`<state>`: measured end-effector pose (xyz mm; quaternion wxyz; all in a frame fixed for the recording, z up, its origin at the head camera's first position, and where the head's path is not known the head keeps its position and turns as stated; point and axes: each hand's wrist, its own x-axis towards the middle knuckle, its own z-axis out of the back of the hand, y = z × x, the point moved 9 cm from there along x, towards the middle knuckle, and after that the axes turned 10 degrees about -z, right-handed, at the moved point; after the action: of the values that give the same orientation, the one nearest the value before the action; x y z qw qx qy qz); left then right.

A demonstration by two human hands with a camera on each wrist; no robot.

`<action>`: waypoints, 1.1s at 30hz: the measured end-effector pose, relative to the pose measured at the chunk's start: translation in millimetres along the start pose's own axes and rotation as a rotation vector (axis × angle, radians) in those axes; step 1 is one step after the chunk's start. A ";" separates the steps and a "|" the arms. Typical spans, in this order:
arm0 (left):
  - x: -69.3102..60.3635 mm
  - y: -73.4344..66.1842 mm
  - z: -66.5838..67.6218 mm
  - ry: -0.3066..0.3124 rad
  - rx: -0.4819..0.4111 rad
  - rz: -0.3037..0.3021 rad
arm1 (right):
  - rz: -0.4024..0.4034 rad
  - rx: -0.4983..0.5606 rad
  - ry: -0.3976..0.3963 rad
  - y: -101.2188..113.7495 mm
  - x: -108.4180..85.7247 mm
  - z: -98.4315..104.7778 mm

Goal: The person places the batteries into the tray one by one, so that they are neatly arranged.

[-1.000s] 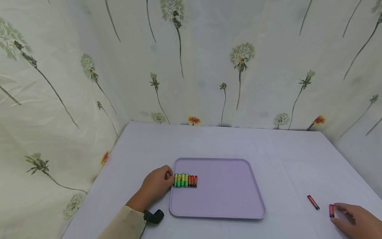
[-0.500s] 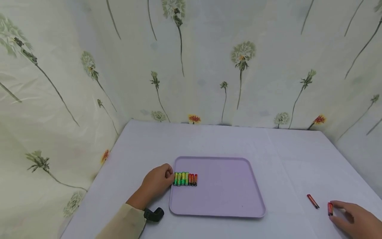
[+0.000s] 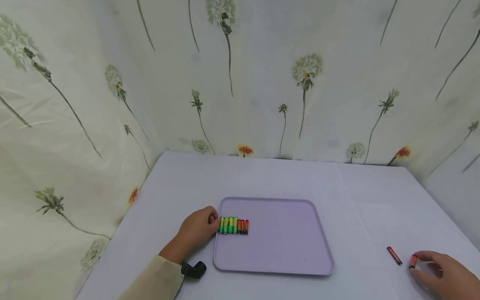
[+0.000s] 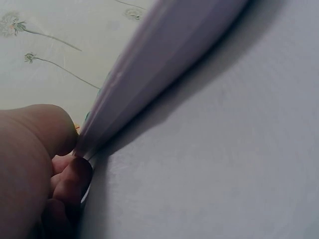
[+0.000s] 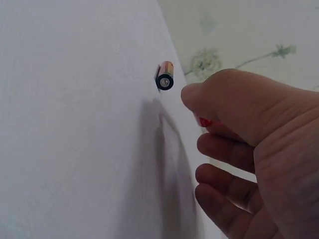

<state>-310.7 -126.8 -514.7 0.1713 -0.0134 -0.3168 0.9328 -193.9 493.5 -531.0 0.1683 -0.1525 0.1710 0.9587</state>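
Observation:
My left hand (image 3: 198, 227) pinches the left rim of a lilac tray (image 3: 281, 250) between thumb and fingers, seen closely in the left wrist view. Beside those fingers, inside the tray, lies a row of several green batteries (image 3: 228, 225) followed by red-and-black batteries (image 3: 243, 227). At the far right, my right hand (image 3: 448, 273) holds a red battery (image 3: 413, 261) between thumb and index finger. In the right wrist view the thumb hides most of this battery (image 5: 205, 122). Another red battery (image 3: 394, 255) lies on the table just left of that hand.
A white cloth covers the table (image 3: 356, 216). Floral-patterned fabric (image 3: 258, 83) hangs behind it and along the left side. A black wrist camera (image 3: 193, 271) sits on the left wrist, near the tray's lower left corner.
My right hand has shifted slightly left with the red battery, which now leans more. The left hand stays at the tray's rim, and the loose battery has not moved on the table.

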 end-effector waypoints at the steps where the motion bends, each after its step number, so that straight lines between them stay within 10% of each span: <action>1: -1.0 0.4 -0.2 0.001 0.000 0.001 | 0.012 0.012 -0.015 4.1 -1.3 1.0; 24: -2.8 -1.0 -0.9 -0.013 0.003 -0.005 | 0.210 0.124 -0.334 87.1 -17.4 37.3; 33: 0.1 -0.9 0.2 -0.007 0.020 -0.017 | 0.222 0.116 -0.317 103.3 -13.0 39.1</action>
<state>-310.6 -126.2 -514.1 0.1780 -0.0059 -0.3083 0.9344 -230.1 413.4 -462.9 0.0946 0.0298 0.2130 0.9720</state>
